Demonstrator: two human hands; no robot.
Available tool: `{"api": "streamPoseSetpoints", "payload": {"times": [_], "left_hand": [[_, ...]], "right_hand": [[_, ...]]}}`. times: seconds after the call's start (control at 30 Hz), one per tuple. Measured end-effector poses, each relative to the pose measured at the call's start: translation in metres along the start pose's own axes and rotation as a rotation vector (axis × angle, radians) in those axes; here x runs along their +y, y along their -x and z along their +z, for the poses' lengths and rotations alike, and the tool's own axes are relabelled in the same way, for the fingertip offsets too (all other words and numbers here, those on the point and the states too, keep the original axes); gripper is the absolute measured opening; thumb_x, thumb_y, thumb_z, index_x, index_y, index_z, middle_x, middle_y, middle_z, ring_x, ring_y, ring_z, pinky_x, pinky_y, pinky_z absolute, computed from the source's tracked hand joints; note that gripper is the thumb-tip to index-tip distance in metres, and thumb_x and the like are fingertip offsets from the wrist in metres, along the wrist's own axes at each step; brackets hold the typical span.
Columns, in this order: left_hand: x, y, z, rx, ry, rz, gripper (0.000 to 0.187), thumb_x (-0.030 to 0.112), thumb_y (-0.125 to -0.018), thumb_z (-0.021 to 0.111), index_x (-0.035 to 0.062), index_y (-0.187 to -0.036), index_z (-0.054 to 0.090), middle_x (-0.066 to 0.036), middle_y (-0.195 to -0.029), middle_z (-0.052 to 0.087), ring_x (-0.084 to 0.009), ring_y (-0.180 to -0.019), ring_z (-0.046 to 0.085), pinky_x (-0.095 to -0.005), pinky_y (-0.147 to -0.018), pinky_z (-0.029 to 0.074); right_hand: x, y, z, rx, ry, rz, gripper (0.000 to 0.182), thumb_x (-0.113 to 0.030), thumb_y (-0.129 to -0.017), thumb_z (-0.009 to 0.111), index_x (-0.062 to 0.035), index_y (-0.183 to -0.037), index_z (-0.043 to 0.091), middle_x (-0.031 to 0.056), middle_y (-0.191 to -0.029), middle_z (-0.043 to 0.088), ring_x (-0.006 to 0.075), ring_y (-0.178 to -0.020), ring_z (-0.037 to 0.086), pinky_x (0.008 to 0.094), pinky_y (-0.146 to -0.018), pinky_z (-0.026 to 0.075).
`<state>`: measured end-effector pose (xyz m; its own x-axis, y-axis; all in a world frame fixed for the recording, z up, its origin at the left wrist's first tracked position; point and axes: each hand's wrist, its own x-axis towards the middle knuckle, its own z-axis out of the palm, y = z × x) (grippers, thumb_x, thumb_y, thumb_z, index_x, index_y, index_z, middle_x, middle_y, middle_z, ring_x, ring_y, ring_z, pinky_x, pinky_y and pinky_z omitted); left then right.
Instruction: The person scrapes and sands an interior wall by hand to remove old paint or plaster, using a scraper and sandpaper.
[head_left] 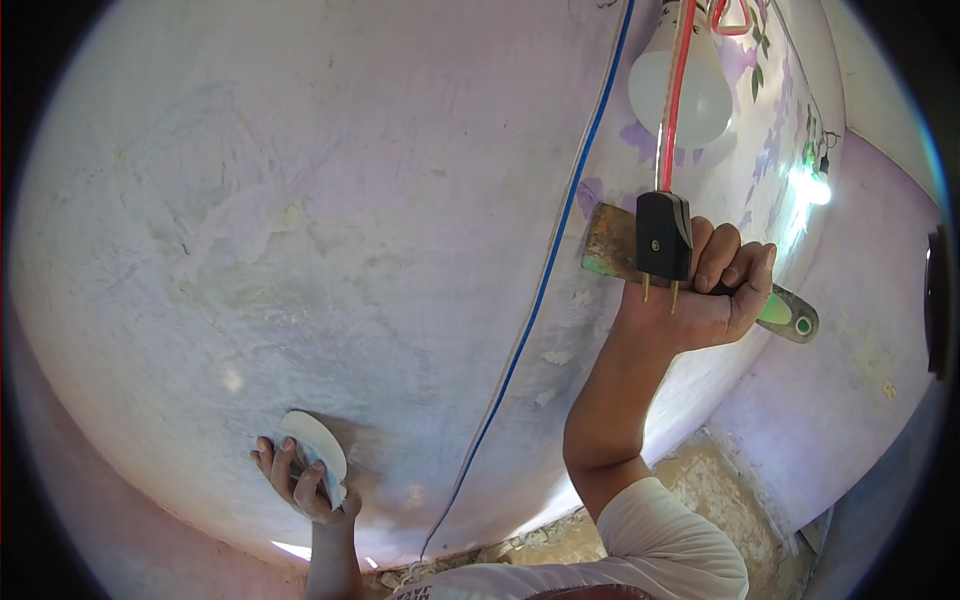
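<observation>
Against the lilac wall (300, 200), the person is working with both hands. At about seven o'clock the left hand (305, 485) is closing its fingers around a white pad (315, 450), pressing it to the plaster; at three o'clock the right hand (715, 290) is gripping a scraper (610, 245). Patchy bare areas suggest smoothing is partly done. A blue cable (545, 270) and hanging black plug (663, 238) are crowding the right side; leftward, open wall is remaining.
</observation>
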<state>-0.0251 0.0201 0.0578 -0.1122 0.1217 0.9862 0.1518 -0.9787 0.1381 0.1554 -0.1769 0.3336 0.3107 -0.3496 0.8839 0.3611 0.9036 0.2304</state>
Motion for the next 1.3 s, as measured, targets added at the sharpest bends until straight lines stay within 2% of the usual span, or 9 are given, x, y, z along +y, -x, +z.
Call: {"api": "streamPoseSetpoints", "payload": {"times": [0.13, 0.23, 0.37, 0.5, 0.63, 0.73, 1.0, 1.1, 1.3], "left_hand": [[0.0, 0.002, -0.001, -0.002, -0.028, 0.008, 0.02, 0.009, -0.089, 0.044, 0.0133, -0.108, 0.043, -0.017, -0.128, 0.042, -0.0461, -0.13, 0.029, -0.0631, -0.106, 0.019], [-0.003, 0.006, 0.001, 0.025, -0.022, -0.03, 0.018, 0.025, -0.089, 0.043, 0.0163, -0.104, 0.046, -0.015, -0.126, 0.043, -0.0438, -0.131, 0.03, -0.061, -0.107, 0.017], [-0.004, 0.007, 0.001, 0.038, -0.045, -0.029, 0.015, 0.022, -0.089, 0.043, 0.0158, -0.103, 0.046, -0.016, -0.126, 0.044, -0.0435, -0.131, 0.029, -0.061, -0.107, 0.017], [-0.002, 0.007, 0.003, 0.039, -0.035, -0.029, 0.015, 0.023, -0.09, 0.044, 0.0156, -0.103, 0.046, -0.016, -0.126, 0.044, -0.0431, -0.131, 0.029, -0.0609, -0.107, 0.017], [-0.002, 0.006, 0.003, 0.046, -0.04, -0.028, 0.015, 0.025, -0.091, 0.044, 0.0157, -0.104, 0.046, -0.015, -0.127, 0.044, -0.0429, -0.131, 0.029, -0.0609, -0.107, 0.017], [0.002, -0.002, 0.002, 0.032, -0.031, 0.016, 0.022, 0.004, -0.088, 0.044, 0.0122, -0.108, 0.044, -0.017, -0.127, 0.043, -0.0453, -0.13, 0.03, -0.0623, -0.106, 0.02], [0.004, -0.004, 0.002, 0.025, -0.039, 0.025, 0.023, 0.004, -0.087, 0.045, 0.0118, -0.108, 0.044, -0.017, -0.127, 0.043, -0.0463, -0.129, 0.03, -0.0626, -0.105, 0.021], [0.001, -0.004, 0.002, 0.029, -0.038, 0.021, 0.023, 0.005, -0.086, 0.044, 0.012, -0.108, 0.045, -0.017, -0.127, 0.043, -0.0466, -0.129, 0.03, -0.0629, -0.105, 0.021], [0.002, -0.002, 0.002, 0.024, -0.031, 0.016, 0.024, 0.005, -0.085, 0.044, 0.0129, -0.107, 0.045, -0.017, -0.127, 0.043, -0.0466, -0.13, 0.029, -0.0629, -0.106, 0.02]], "right_hand": [[-0.016, -0.001, -0.004, 0.008, -0.11, -0.054, 0.037, -0.021, -0.092, 0.046, -0.0161, -0.059, 0.031, -0.0012, -0.045, 0.028, 0.0082, -0.038, 0.021, 0.0222, -0.037, 0.022], [0.002, -0.003, -0.007, 0.076, 0.012, 0.014, 0.042, -0.028, -0.096, 0.036, -0.0171, -0.057, 0.028, -0.0019, -0.044, 0.026, 0.0093, -0.036, 0.017, 0.0249, -0.036, 0.021], [-0.014, -0.003, -0.01, -0.024, -0.199, -0.067, 0.041, -0.026, -0.096, 0.035, -0.0167, -0.057, 0.028, -0.0015, -0.044, 0.027, 0.0091, -0.035, 0.02, 0.022, -0.036, 0.024], [0.013, 0.004, 0.004, 0.091, -0.014, 0.037, 0.043, -0.028, -0.097, 0.034, -0.0168, -0.056, 0.031, -0.0021, -0.043, 0.03, 0.0081, -0.035, 0.023, 0.022, -0.037, 0.024], [-0.017, -0.004, -0.008, -0.077, -0.212, -0.095, 0.041, -0.026, -0.097, 0.034, -0.0169, -0.058, 0.029, -0.0013, -0.044, 0.027, 0.0093, -0.036, 0.021, 0.0236, -0.037, 0.023], [0.003, -0.003, -0.01, -0.119, -0.091, -0.052, 0.041, -0.027, -0.097, 0.033, -0.017, -0.057, 0.03, -0.0016, -0.044, 0.028, 0.0091, -0.036, 0.021, 0.0245, -0.037, 0.022], [0.009, -0.003, -0.005, -0.031, -0.034, 0.01, 0.042, -0.025, -0.095, 0.034, -0.0169, -0.055, 0.029, -0.0021, -0.043, 0.029, 0.0085, -0.036, 0.022, 0.0238, -0.037, 0.022], [-0.014, -0.005, -0.006, -0.15, -0.175, -0.055, 0.042, -0.024, -0.095, 0.035, -0.0169, -0.054, 0.029, -0.0016, -0.044, 0.029, 0.0085, -0.037, 0.023, 0.0235, -0.038, 0.023], [-0.001, -0.003, -0.007, -0.035, -0.019, -0.082, 0.042, -0.025, -0.095, 0.037, -0.0172, -0.055, 0.029, -0.0024, -0.043, 0.028, 0.0088, -0.037, 0.02, 0.0241, -0.039, 0.022]]}}
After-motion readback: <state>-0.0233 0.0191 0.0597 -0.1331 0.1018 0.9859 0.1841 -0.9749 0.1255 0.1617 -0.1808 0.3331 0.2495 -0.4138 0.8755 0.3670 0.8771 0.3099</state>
